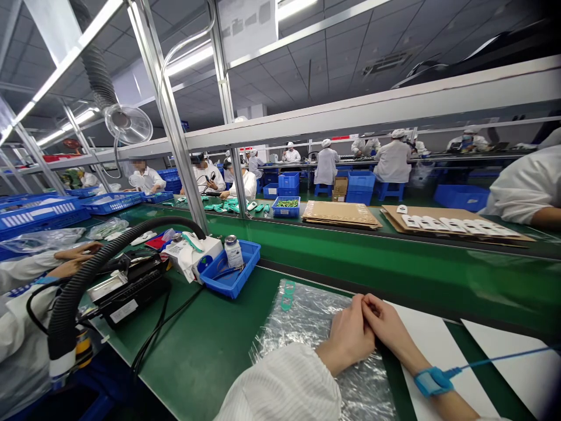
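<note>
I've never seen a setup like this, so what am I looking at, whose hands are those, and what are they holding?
This is one picture from a camera worn on a person's head, looking down at their factory workbench. Their left hand and right hand rest together, holding nothing, on a crinkled clear plastic sheet. A blue strap circles the right wrist, with a cord running off. The green bench also carries a blue tray. A co-worker's hands show at left.

Item: crinkled clear plastic bag (302, 318)
Surface: silvery, wrinkled, green ring-shaped pieces (287, 295) showing at far end
Place: flat on green bench mat (197, 351)
</note>
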Available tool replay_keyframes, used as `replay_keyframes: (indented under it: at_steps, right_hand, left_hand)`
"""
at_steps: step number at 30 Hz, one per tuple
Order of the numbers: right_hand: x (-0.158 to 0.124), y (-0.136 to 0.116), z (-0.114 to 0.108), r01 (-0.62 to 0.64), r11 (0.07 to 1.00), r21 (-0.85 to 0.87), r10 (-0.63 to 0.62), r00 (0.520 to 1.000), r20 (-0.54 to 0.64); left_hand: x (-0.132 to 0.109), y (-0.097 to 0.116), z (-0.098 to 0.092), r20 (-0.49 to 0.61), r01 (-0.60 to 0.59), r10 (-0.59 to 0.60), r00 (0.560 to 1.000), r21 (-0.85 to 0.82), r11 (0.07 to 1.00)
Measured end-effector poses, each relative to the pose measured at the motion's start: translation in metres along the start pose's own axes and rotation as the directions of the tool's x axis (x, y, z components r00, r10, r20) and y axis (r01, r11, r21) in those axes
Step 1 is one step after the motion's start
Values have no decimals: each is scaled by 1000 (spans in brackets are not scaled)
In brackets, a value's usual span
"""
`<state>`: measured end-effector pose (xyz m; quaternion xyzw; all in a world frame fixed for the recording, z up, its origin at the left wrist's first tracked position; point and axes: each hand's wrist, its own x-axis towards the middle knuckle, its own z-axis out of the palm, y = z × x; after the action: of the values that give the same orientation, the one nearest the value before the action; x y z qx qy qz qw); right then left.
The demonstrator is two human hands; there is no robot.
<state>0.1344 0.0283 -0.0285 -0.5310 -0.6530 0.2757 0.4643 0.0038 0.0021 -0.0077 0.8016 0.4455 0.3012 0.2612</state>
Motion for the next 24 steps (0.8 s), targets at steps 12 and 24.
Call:
replay_keyframes:
  at_steps: [12, 24]
  right_hand:
    - [0, -1, 0, 0, 1000, 28, 0, 1000, 6]
    - [0, 1, 0, 5, 1000, 26, -5, 1000, 7]
  left_hand:
    - [0, 1, 0, -9, -9, 9, 1000, 3, 1000]
    - [1, -1, 0, -11, -5, 4, 1000, -20, 1000]
